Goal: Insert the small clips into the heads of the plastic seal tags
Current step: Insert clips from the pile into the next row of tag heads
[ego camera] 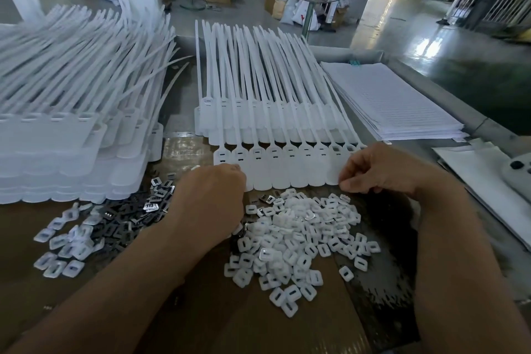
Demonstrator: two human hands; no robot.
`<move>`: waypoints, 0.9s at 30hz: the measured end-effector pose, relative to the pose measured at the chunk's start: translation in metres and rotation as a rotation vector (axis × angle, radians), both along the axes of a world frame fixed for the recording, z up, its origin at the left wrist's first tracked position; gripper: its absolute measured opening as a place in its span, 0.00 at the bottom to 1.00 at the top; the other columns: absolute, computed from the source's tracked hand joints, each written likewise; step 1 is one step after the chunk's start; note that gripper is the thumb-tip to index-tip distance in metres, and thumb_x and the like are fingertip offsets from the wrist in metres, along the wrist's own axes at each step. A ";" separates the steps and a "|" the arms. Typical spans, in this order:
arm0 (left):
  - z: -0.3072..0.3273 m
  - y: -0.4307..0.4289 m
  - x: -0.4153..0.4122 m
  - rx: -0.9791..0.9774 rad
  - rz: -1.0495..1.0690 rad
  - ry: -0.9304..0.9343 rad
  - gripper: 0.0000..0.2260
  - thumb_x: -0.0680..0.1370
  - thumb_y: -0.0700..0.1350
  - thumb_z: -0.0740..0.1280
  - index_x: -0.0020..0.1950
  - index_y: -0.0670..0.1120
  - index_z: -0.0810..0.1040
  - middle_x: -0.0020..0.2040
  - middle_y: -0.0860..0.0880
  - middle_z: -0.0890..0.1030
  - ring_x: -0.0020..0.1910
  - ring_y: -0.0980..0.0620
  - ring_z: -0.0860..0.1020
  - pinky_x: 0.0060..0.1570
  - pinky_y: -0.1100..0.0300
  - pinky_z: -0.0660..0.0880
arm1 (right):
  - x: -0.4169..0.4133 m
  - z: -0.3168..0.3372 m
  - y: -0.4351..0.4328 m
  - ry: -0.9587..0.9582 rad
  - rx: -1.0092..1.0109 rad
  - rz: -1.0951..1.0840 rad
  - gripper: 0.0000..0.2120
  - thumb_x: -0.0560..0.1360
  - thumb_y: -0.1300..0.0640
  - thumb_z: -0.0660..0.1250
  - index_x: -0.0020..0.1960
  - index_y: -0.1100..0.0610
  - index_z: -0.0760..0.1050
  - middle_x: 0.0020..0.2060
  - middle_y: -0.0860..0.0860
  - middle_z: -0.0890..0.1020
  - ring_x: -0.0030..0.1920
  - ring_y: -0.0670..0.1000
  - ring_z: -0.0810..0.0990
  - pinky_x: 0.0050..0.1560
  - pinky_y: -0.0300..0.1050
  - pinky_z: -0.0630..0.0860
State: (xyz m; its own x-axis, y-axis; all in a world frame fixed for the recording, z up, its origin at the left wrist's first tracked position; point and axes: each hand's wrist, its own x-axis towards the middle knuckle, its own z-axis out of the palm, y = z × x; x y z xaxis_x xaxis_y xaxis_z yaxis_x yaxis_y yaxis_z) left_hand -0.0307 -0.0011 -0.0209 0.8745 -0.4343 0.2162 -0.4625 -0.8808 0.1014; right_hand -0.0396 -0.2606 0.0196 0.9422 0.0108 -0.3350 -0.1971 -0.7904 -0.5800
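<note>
On the workshop counter (201,310) lies a row of seal tags (287,169). The left hand (209,198) and right hand (382,169) curl at its ends; what they pinch cannot be told. Many clips (293,241) wait, so much seems left.

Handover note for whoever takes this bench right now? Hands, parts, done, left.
Left hand: fingers curled at the left end of the front tag row; grip hidden.
Right hand: fingers curled at the row's right end; contents unclear.
White clips are piled near the hands, with metal pieces to their left.
Done: can't tell which heads are filled.
Left: probably check the row and fill any empty heads.
</note>
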 end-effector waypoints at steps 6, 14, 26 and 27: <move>-0.001 -0.001 0.002 0.035 -0.009 0.000 0.13 0.73 0.37 0.57 0.52 0.48 0.77 0.52 0.53 0.79 0.48 0.54 0.78 0.47 0.61 0.76 | -0.001 0.000 0.004 0.056 -0.056 0.073 0.05 0.64 0.58 0.76 0.36 0.52 0.80 0.29 0.42 0.82 0.29 0.36 0.77 0.39 0.36 0.69; 0.000 -0.002 0.001 0.037 -0.011 0.005 0.13 0.74 0.37 0.57 0.52 0.47 0.77 0.53 0.53 0.79 0.49 0.54 0.78 0.47 0.61 0.76 | -0.001 0.001 0.004 0.058 -0.069 0.111 0.06 0.68 0.58 0.74 0.36 0.54 0.77 0.26 0.43 0.80 0.28 0.38 0.76 0.33 0.31 0.71; -0.001 -0.001 0.000 0.008 -0.004 0.001 0.13 0.74 0.36 0.57 0.51 0.47 0.77 0.51 0.52 0.80 0.46 0.53 0.79 0.43 0.63 0.74 | -0.003 0.002 -0.005 -0.046 0.232 0.017 0.08 0.73 0.67 0.66 0.47 0.55 0.79 0.35 0.49 0.84 0.34 0.45 0.81 0.30 0.32 0.73; -0.001 -0.002 0.000 0.006 -0.004 0.000 0.13 0.74 0.36 0.57 0.52 0.47 0.77 0.51 0.52 0.79 0.46 0.53 0.78 0.44 0.63 0.74 | -0.003 0.002 -0.005 -0.056 0.239 0.005 0.08 0.73 0.66 0.66 0.45 0.55 0.79 0.34 0.49 0.84 0.33 0.45 0.81 0.30 0.32 0.73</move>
State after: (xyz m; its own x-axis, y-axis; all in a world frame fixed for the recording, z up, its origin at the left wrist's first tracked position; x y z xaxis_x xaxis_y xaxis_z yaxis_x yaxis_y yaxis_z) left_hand -0.0302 -0.0027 -0.0218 0.8728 -0.4390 0.2133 -0.4659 -0.8796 0.0959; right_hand -0.0421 -0.2651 0.0212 0.9589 0.0887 -0.2695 -0.1555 -0.6300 -0.7608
